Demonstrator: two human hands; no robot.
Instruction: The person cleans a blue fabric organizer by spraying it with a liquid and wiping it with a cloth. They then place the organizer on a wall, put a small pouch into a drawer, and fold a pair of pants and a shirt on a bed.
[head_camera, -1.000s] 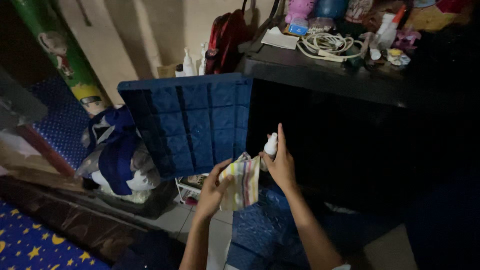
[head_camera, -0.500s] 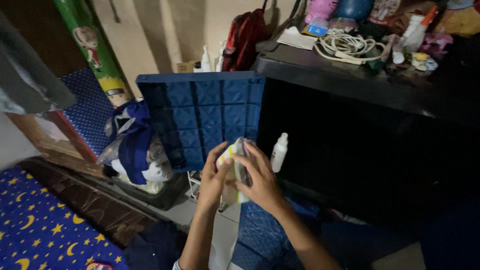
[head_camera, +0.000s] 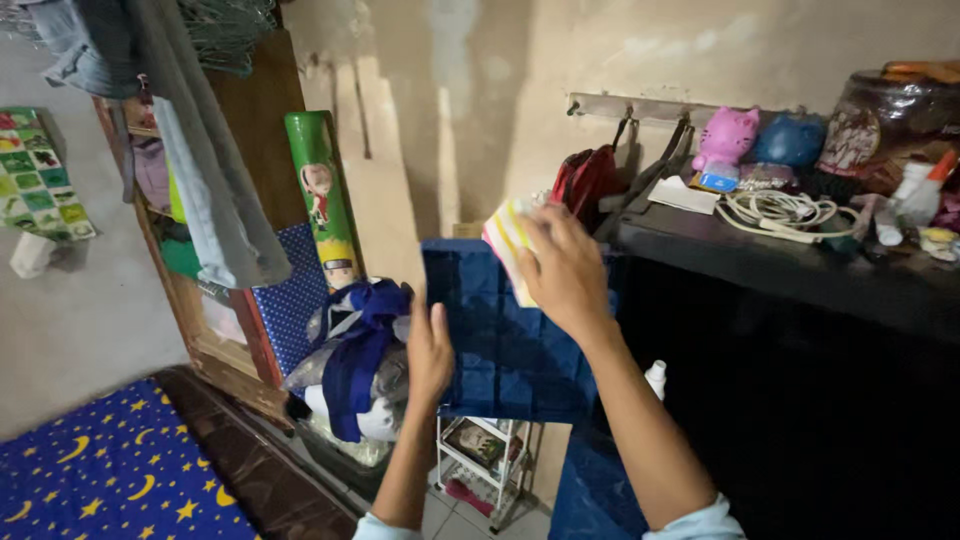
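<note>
The right hand presses a folded, yellow-and-pink striped cloth against the top edge of the upright blue quilted panel, fingers curled over it. The left hand lies open on the panel's left edge, apparently steadying it. A small white plastic bottle stands by the panel's right edge, below the dark desk.

Upper right of frame: a dark shelf carries a pink cat-shaped figure, a blue rounded toy, a coiled white cable and a white paper. A red bag hangs at centre. A green printed tube leans left of centre. Grey garments hang upper left. A star-patterned blue mat lies lower left. A small white rack stands at bottom centre.
</note>
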